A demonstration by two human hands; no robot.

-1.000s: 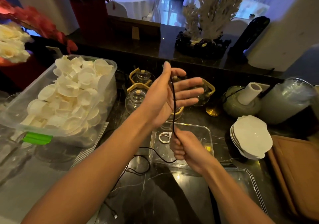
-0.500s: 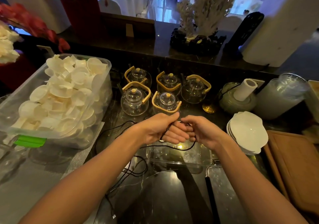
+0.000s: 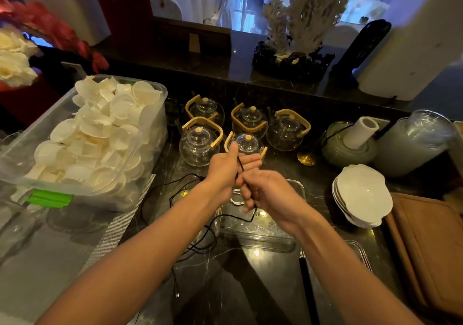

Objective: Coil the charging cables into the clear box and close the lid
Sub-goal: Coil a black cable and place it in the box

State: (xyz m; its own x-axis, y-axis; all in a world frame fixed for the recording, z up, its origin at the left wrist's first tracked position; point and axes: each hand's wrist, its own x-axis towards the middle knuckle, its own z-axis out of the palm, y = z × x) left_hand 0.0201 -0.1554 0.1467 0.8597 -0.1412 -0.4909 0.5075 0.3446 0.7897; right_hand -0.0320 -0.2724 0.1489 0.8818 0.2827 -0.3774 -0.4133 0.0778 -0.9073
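A thin black charging cable (image 3: 175, 192) runs from loose loops on the dark marble counter up into both hands. My left hand (image 3: 226, 172) has the cable wound across its palm and fingers, thumb up. My right hand (image 3: 268, 192) pinches the same cable just below and to the right of the left hand. Both hands hover over the clear box (image 3: 260, 234), which stands open on the counter. A coiled white cable (image 3: 236, 199) lies inside the box under my hands. The black cable's plug end (image 3: 177, 294) rests on the counter near me. The clear lid (image 3: 360, 252) lies right of the box.
A large clear tub of white dishes (image 3: 92, 144) stands at left. Several glass teapots (image 3: 200, 142) stand behind the box. Stacked white bowls (image 3: 363, 194) and a wooden board (image 3: 431, 249) are at right. A paper roll (image 3: 360, 132) and glass jar (image 3: 413, 142) stand at back right.
My left hand came down from its raised, open pose to just above the box. My right hand rose to meet it and now winds the black cable around the left hand.
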